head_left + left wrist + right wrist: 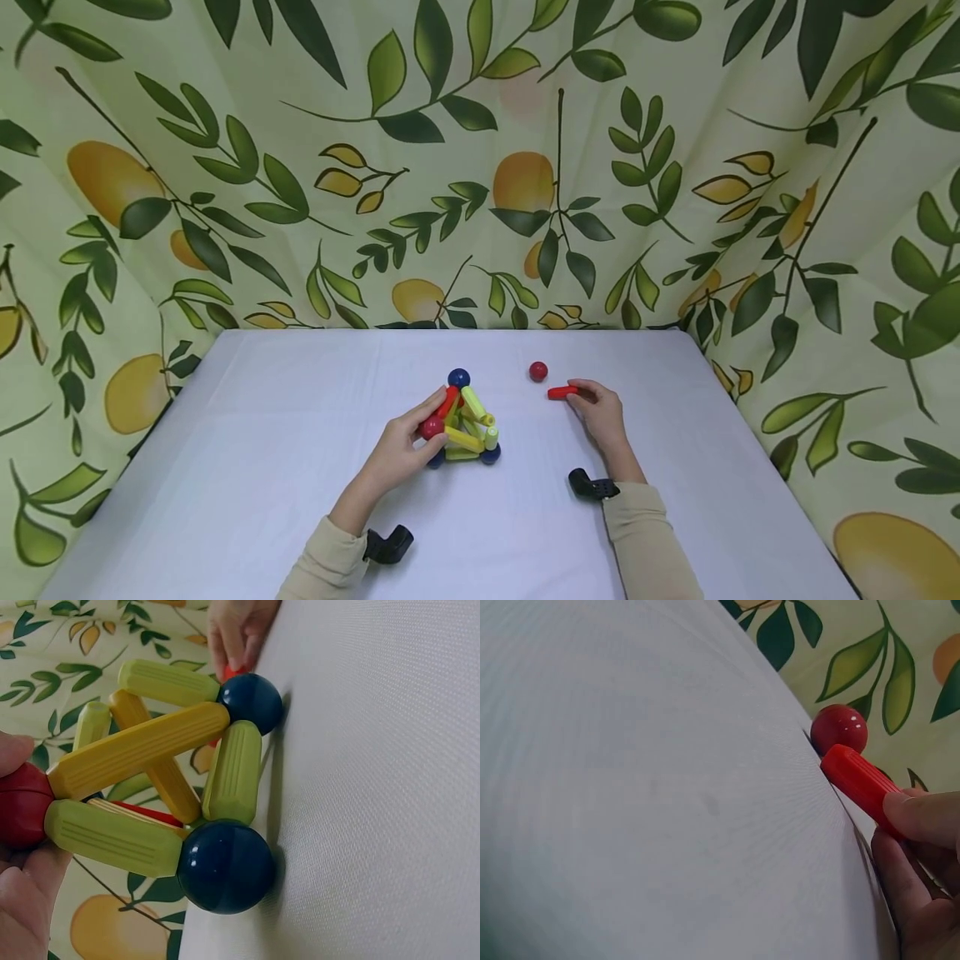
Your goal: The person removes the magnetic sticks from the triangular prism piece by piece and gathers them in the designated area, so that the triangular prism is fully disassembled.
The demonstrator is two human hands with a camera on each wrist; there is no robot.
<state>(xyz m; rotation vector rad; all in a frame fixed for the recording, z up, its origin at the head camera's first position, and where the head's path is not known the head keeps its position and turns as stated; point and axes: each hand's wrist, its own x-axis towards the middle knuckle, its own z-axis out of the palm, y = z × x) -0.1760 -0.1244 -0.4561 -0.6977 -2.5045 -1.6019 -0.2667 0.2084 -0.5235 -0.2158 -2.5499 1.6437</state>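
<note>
A small frame of coloured rods and balls stands on the white table, with blue balls at its lower corners. My left hand (401,450) grips it by a red ball (432,427) at its left side. Yellow rods (139,750) and light green rods (116,838) join that red ball to the blue balls (227,866). Off to the right, my right hand (602,414) pinches one end of a loose red rod (859,784) between thumb and fingers. The rod points left, low over the table. Beyond it lies a single red ball (538,372), apart from the frame.
The table (247,467) is covered with a white cloth. Leaf-patterned curtains (465,242) hang behind it and along both sides. A black wrist camera (388,545) is strapped to the left wrist, another black camera (592,485) to the right one.
</note>
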